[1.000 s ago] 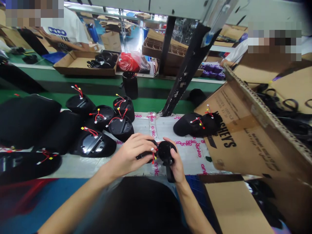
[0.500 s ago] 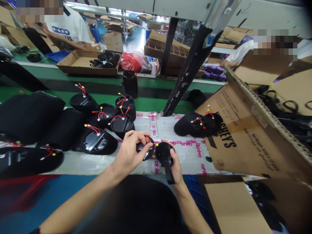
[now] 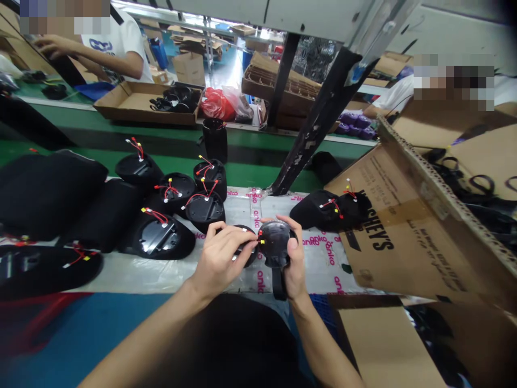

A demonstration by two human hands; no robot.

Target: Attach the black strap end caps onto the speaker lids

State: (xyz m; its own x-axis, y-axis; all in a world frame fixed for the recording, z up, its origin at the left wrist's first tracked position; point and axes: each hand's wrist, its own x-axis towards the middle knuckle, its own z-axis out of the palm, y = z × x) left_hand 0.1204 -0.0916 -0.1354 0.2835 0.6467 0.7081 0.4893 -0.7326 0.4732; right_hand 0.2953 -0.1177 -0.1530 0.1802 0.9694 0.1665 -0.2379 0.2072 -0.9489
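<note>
My left hand (image 3: 222, 254) is closed around a small black round part (image 3: 244, 249) with thin wires and yellow-tipped connectors. My right hand (image 3: 296, 260) grips a black round disc piece (image 3: 276, 242) that has a black strap (image 3: 278, 281) hanging below it. The two pieces are held edge to edge just above the plastic-covered table (image 3: 315, 258). To the left lie several black speaker-like shells (image 3: 161, 237) with red wires, and two more (image 3: 327, 209) lie to the right.
A large open cardboard box (image 3: 388, 226) full of black straps leans at the right. A black slanted metal post (image 3: 315, 118) rises behind the table. Beyond a green conveyor (image 3: 169, 161), a person in a white shirt (image 3: 117, 43) works beside a flat carton (image 3: 137, 102).
My right hand has tilted the disc piece up so its flat face shows, and raised it slightly. My left fingers have shifted on the small part, keeping it against the disc.
</note>
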